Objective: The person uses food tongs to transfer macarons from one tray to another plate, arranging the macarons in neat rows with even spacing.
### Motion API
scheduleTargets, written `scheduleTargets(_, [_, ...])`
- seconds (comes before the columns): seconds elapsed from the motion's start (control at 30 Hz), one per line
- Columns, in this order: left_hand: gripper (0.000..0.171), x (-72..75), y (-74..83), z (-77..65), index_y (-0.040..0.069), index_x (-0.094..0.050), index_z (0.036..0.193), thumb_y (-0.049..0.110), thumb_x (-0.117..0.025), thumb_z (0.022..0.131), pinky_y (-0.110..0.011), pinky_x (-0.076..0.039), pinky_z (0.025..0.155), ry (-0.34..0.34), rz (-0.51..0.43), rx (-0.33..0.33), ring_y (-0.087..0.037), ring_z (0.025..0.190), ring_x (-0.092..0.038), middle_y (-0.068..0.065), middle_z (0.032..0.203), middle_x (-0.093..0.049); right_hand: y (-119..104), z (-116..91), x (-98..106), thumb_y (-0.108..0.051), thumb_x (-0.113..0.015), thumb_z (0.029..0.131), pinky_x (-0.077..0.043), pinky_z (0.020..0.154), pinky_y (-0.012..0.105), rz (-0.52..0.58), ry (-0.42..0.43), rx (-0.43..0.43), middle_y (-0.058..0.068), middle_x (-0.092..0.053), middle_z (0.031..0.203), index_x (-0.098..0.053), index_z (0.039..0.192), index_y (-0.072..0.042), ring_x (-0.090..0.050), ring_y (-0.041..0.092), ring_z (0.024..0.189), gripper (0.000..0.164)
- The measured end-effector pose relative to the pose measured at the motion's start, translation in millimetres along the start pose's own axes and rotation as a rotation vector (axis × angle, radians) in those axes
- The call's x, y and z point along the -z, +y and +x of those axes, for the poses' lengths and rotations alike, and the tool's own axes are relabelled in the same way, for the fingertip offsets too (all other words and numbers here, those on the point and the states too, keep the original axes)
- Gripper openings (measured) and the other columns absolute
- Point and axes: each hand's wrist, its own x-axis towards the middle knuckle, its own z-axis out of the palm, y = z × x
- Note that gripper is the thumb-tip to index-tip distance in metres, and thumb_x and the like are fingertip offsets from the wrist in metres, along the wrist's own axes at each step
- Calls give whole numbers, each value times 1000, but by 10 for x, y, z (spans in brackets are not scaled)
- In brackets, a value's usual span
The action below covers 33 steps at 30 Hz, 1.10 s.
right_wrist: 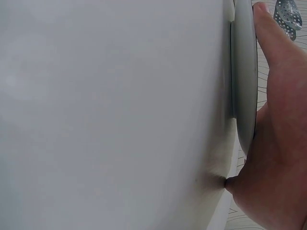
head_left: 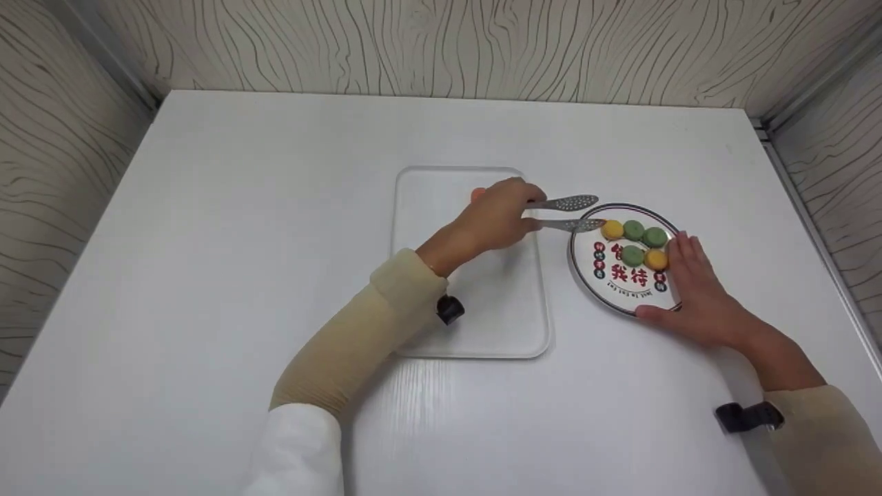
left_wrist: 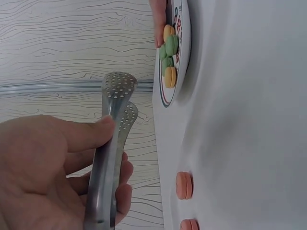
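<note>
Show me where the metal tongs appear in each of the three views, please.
Head: the tongs lie centre-right, gripped by the left hand, tips at the plate's left rim.
Left wrist: the tongs stand centre-left, running up from the fingers.
Right wrist: only a perforated tip shows, top right corner.
Shared landmark: the plate.
</note>
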Motion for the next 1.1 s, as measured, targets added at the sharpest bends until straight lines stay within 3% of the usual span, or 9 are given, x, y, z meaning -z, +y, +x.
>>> scheduleTargets(0.3, [29,147,-136,-80,6,-71,125,13,-72,96,-28,-47,92,39,-31,9,-16,102,-57,-7,117,-68,-14,-5,1,-51,-74,88,1,121,61,0,-4,-5,31,15,164,8,157,10,21,42,151,123])
scheduleTargets(0.47, [27,217,-233,-133,5,-72,122,12,-73,96,-31,-47,96,50,-66,12,-21,110,-60,-8,119,-70,-11,-4,6,-51,-74,88,0,120,62,-4,-9,-10,30,16,164,8,157,9,22,41,151,123])
scheduleTargets(0.67, [35,316,-329,-212,5,-68,130,11,-72,96,-31,-49,93,62,-108,72,-21,108,-59,-9,124,-67,-11,-6,4,-52,-74,88,2,121,59,-6,-9,-7,31,16,164,9,156,10,20,43,151,124])
scheduleTargets(1.1, [41,455,-616,-363,4,-63,136,12,-72,97,-34,-50,99,96,-78,159,-23,121,-60,-11,134,-63,-34,-16,38,-52,-72,89,0,120,63,-5,-25,-14,30,16,164,9,157,10,22,41,151,122])
